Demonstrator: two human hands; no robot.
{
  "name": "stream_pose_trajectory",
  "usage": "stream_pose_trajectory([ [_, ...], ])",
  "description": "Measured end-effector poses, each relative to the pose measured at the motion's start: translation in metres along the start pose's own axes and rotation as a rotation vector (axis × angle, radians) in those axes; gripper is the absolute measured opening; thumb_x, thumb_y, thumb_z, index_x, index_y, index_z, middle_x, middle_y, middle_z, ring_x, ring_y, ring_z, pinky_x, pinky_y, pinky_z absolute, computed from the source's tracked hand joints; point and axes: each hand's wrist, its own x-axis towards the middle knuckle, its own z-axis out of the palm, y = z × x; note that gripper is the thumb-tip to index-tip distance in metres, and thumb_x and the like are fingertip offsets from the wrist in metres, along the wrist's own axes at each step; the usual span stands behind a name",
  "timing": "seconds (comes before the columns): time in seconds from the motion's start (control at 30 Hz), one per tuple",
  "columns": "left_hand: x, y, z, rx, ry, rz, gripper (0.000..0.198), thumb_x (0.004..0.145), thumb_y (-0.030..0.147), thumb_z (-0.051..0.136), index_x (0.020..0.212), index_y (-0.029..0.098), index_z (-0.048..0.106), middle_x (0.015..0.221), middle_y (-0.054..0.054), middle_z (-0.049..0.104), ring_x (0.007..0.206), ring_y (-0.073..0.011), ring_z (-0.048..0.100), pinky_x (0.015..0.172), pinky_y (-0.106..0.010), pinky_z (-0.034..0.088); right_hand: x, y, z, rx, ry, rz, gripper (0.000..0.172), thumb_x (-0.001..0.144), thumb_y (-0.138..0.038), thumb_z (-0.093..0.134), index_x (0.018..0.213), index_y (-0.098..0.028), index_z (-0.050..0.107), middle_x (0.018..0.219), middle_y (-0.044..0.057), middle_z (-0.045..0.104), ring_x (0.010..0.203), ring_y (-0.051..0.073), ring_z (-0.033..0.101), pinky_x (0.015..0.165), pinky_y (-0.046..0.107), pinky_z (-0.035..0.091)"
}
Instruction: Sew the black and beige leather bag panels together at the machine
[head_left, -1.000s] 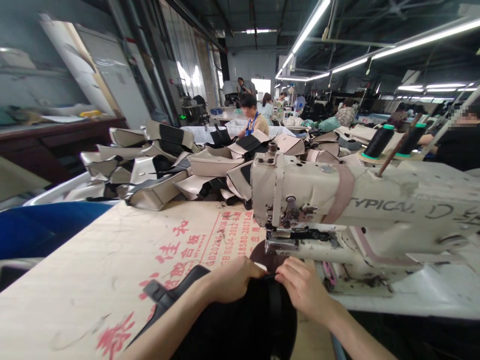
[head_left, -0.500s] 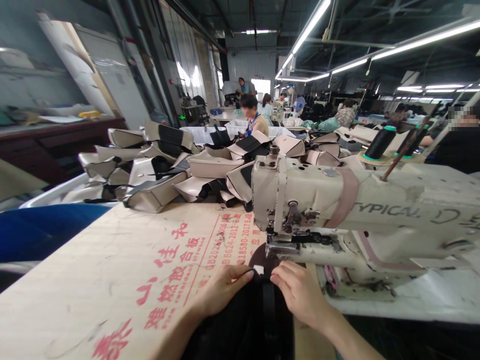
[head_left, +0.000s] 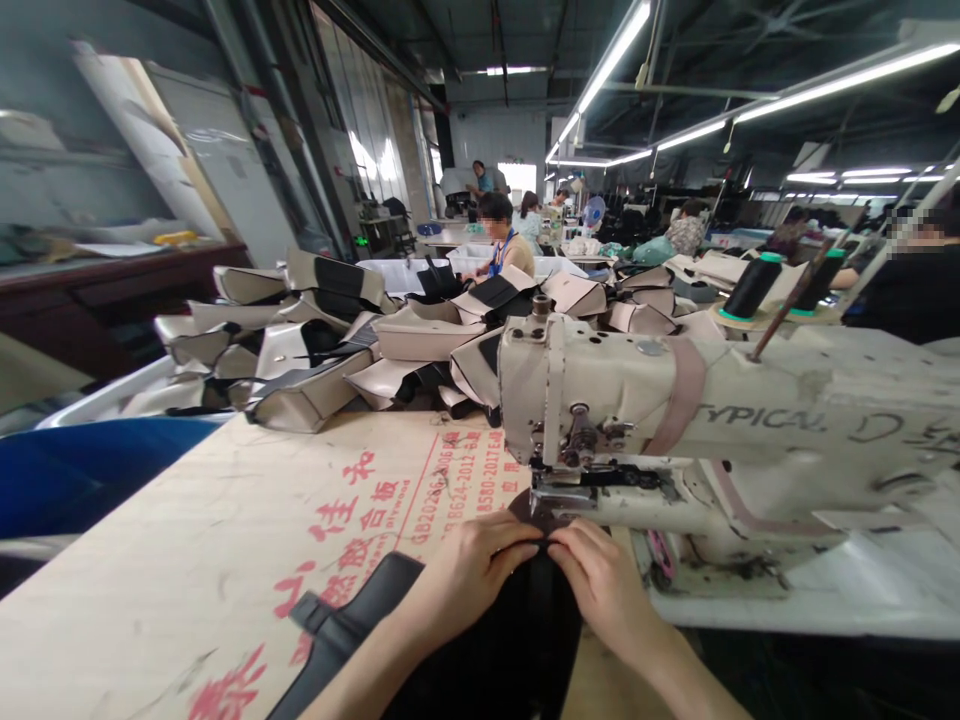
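My left hand [head_left: 466, 568] and my right hand [head_left: 609, 582] pinch the edge of a black leather-like piece [head_left: 502, 655], thumbs and fingers pressed together almost tip to tip. Directly beyond my fingertips is the needle and presser-foot area [head_left: 562, 497] of a cream sewing machine [head_left: 607, 375]. The far edge of the work lies by the foot; I cannot tell whether it is under it. A black flap with a small tab [head_left: 341, 630] spreads out left of my left forearm. My hands hide the pinched seam.
A plywood board [head_left: 172, 560] with red lettering lies to the left. Behind it, beige and black bags [head_left: 315, 385] are heaped up. Black thread spools [head_left: 756, 285] stand behind the machine. A person [head_left: 510, 250] sits beyond the heap, with others farther back.
My hands have come closer together, the left moving right and slightly forward. The white label between them no longer shows. A black flap with a tab has appeared on the left over the board.
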Motion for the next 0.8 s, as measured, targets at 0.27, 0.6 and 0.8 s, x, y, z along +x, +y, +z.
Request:
stream_pose_trajectory([
  [0.27,0.003,0.003,0.001,0.004,0.020,0.001,0.023,0.088,0.027,0.045,0.096,0.023,0.066,0.094,-0.001,0.066,0.087,-0.0138,0.060,0.081,-0.023,0.045,-0.014,0.004,0.004,-0.174,0.167,-0.153,0.025,0.093,-0.018,0.040,0.115,-0.020,0.051,0.096,0.006,0.057,0.090,0.017,0.056,0.083,0.031,0.046],
  [0.6,-0.001,-0.006,0.006,0.119,0.079,0.121,0.023,0.090,0.026,0.043,0.100,0.022,0.064,0.097,-0.002,0.062,0.090,-0.0127,0.057,0.081,-0.023,0.045,-0.005,0.004,0.004,-0.115,0.094,-0.085,0.018,0.094,-0.020,0.037,0.102,-0.017,0.053,0.093,0.006,0.055,0.087,0.017,0.053,0.078,0.032,0.046],
  [0.8,0.000,-0.004,0.005,0.311,0.091,0.231,0.023,0.090,0.022,0.043,0.103,0.020,0.061,0.093,-0.004,0.063,0.088,-0.0160,0.056,0.079,-0.028,0.046,-0.001,0.002,0.000,-0.062,0.031,-0.048,0.013,0.093,-0.019,0.039,0.095,-0.018,0.052,0.087,0.004,0.054,0.084,0.017,0.051,0.075,0.030,0.043],
])
